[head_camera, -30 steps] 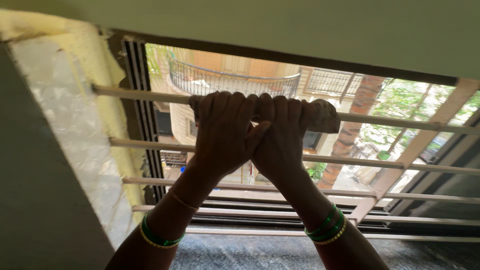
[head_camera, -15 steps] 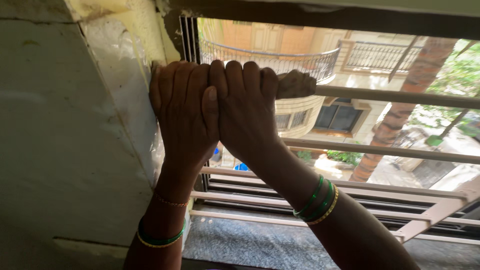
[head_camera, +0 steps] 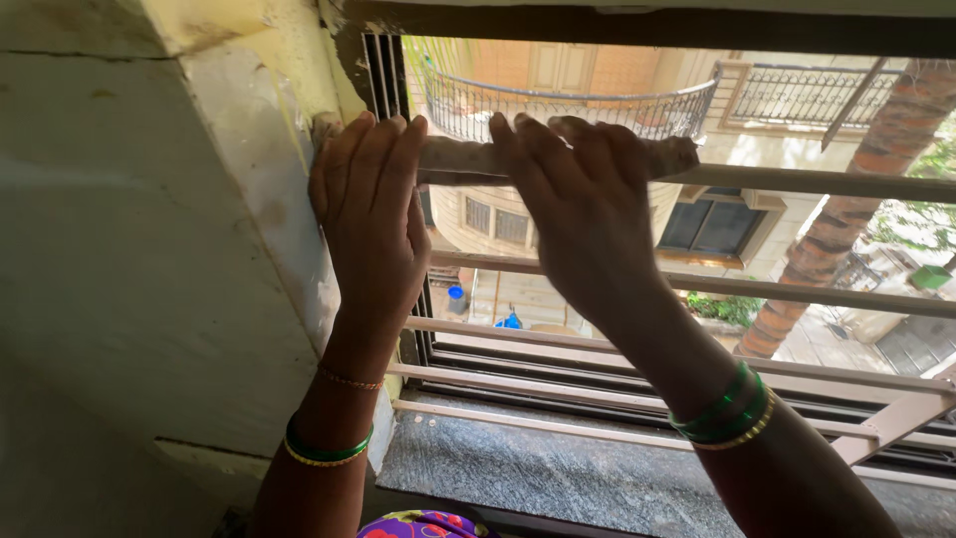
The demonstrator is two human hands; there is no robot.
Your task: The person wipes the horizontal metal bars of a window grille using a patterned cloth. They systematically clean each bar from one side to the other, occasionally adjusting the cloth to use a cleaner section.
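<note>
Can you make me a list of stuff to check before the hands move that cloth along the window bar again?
1. Cloth wrapped on the top bar: ok, it lies along the bar.
2. Left hand on the cloth: ok, fingers over its end by the wall.
3. Right hand on the cloth: ok, fingers draped over, not clenched.
4. Bar to the right free of other things: ok.
5. Cloth wet or dry: cannot tell.
6. Stone sill below free of loose items: ok.
</note>
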